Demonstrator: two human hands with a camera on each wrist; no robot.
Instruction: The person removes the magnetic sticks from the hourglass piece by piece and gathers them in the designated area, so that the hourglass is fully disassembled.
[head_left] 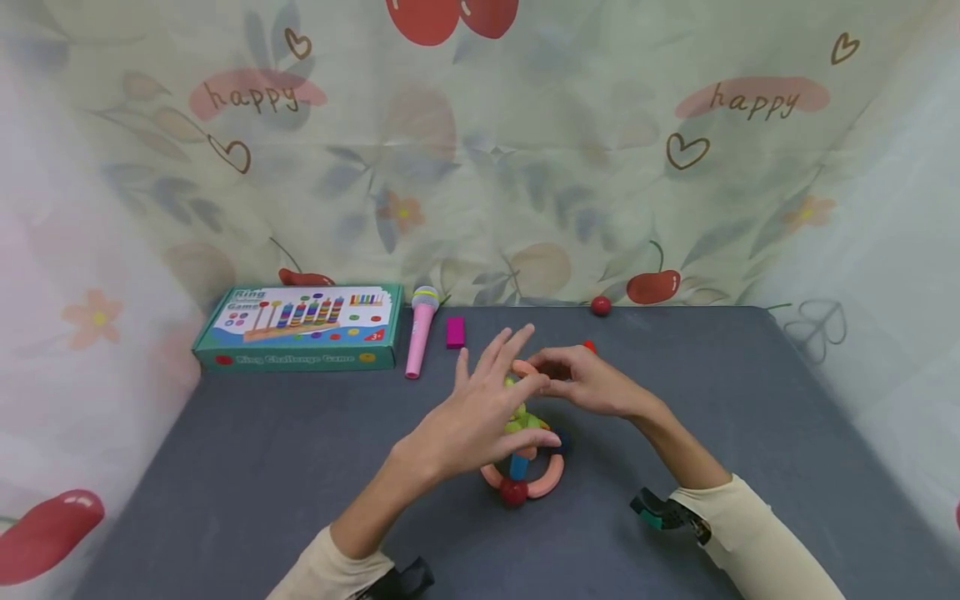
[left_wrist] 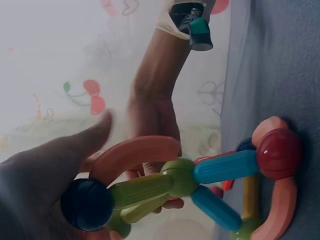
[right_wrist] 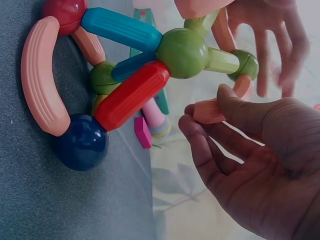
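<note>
A tower of magnetic sticks and balls [head_left: 517, 467] stands on the dark table in front of me. Its base joins a red ball [right_wrist: 62, 15], a navy ball [right_wrist: 82, 142] and a green ball with curved salmon sticks. Blue and red sticks slope up from there to a middle green ball [right_wrist: 182, 52]. Green sticks rise further to balls at the top. My right hand [right_wrist: 270, 150] pinches a curved salmon stick [right_wrist: 207, 111] at the top between thumb and fingers. My left hand [head_left: 480, 417] is spread, fingers straight, beside the upper navy ball [left_wrist: 87, 205].
At the back left lies a green game box [head_left: 300, 325], with a pink toy microphone [head_left: 422, 337] and a magenta block [head_left: 455, 332] to its right. A red ball [head_left: 601, 306] sits at the table's back edge. Behind my right hand, a small red piece [head_left: 590, 346] peeks out.
</note>
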